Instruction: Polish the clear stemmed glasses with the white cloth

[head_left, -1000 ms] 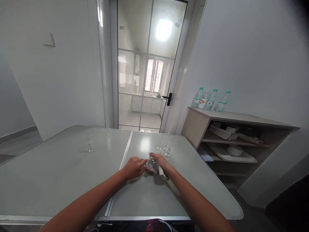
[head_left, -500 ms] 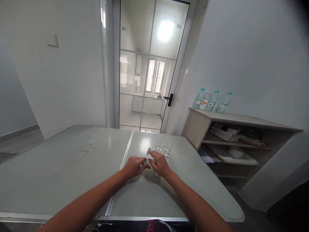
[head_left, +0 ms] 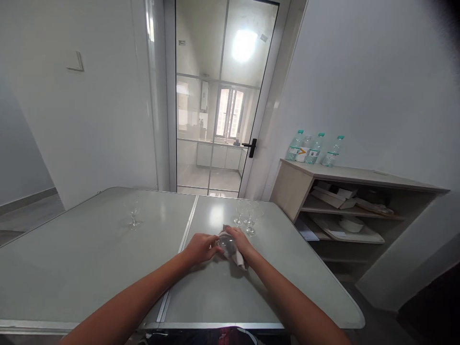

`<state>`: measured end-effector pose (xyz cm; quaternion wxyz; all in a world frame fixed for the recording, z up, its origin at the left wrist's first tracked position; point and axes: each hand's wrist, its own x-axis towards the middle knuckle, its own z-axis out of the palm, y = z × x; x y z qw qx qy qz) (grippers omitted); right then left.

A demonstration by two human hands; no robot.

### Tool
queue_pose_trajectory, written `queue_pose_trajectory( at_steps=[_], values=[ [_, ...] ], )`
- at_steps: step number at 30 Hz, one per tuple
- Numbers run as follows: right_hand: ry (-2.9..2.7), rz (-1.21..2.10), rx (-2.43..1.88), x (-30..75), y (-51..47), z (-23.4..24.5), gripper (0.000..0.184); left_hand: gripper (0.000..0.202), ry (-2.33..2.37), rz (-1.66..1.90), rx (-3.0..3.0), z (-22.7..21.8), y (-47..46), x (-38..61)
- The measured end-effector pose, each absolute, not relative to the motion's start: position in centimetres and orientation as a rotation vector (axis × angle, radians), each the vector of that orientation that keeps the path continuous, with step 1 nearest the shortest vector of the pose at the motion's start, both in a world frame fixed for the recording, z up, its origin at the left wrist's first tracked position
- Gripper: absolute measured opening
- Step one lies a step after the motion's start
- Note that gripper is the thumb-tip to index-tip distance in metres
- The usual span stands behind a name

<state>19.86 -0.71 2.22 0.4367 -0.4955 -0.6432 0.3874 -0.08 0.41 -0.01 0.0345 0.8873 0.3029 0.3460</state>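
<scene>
My left hand (head_left: 200, 248) is closed around the stem end of a clear stemmed glass (head_left: 227, 244), which lies tilted on its side above the table. My right hand (head_left: 241, 239) is closed on a white cloth (head_left: 240, 261) and presses it against the bowl of that glass. The cloth's loose end hangs out below my right palm; whether it is fabric or paper I cannot tell. Just beyond my right hand, a small group of stemmed glasses (head_left: 251, 231) stands upright. One more stemmed glass (head_left: 134, 223) stands apart on the left half of the table.
The grey table (head_left: 89, 258) has metal edging and a metal seam (head_left: 163, 304) across it. At the right stands a wooden shelf unit (head_left: 293, 184) with several plastic bottles (head_left: 313, 151) on top and boxes inside. A glazed door (head_left: 215, 177) is behind the table.
The glass bowl now shows between my hands. My right hand has turned with the cloth, which now hangs toward me. My left hand stays nearly in place.
</scene>
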Motion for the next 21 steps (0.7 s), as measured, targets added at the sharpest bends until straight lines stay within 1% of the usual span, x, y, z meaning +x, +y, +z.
queue_pose_trajectory(
  at_steps=[2,4,5,7,9,11,12,13,15,16,18,21],
  values=[
    [-1.650,0.802,-1.190,19.6,-1.3,2.7,0.035,0.022,1.020,1.019,2.464,0.5,0.5,0.3],
    [-1.817,0.547,-1.106,19.5,-1.9,3.2,0.021,0.026,1.034,0.981,2.302,0.9,0.6,0.5],
    [-1.925,0.416,-1.058,19.4,-2.1,3.4,0.018,0.029,1.032,0.971,2.266,1.0,0.7,0.5],
    [-2.113,0.236,-0.994,19.4,-2.5,3.5,0.021,0.033,1.041,0.965,2.254,0.9,0.9,0.4],
    [-2.197,0.190,-1.025,19.4,-2.7,3.4,0.023,0.031,1.036,0.992,2.404,0.4,0.9,0.2],
    [-2.110,0.336,-1.130,19.3,-2.5,3.2,0.015,0.025,0.990,1.019,2.619,-0.2,0.8,0.0],
    [-1.996,0.487,-1.188,19.2,-2.4,3.1,0.007,0.023,0.944,1.025,2.741,-0.5,0.6,-0.1],
    [-1.863,0.650,-1.232,19.2,-2.2,3.0,0.004,0.021,0.886,1.027,2.855,-0.6,0.5,-0.2],
    [-1.630,0.933,-1.268,19.1,-1.7,2.9,0.019,0.024,0.769,1.035,3.035,-0.7,0.3,-0.4],
    [-1.560,1.033,-1.269,19.2,-1.5,2.8,0.023,0.026,0.709,1.046,3.125,-0.6,0.3,-0.4],
    [-1.484,1.177,-1.263,19.3,-1.3,2.7,0.026,0.029,0.637,1.071,3.229,-0.4,0.3,-0.5],
    [-1.306,1.430,-1.228,19.5,-1.2,2.6,0.027,0.030,0.679,1.107,3.198,-0.3,0.3,-0.5]
  ],
)
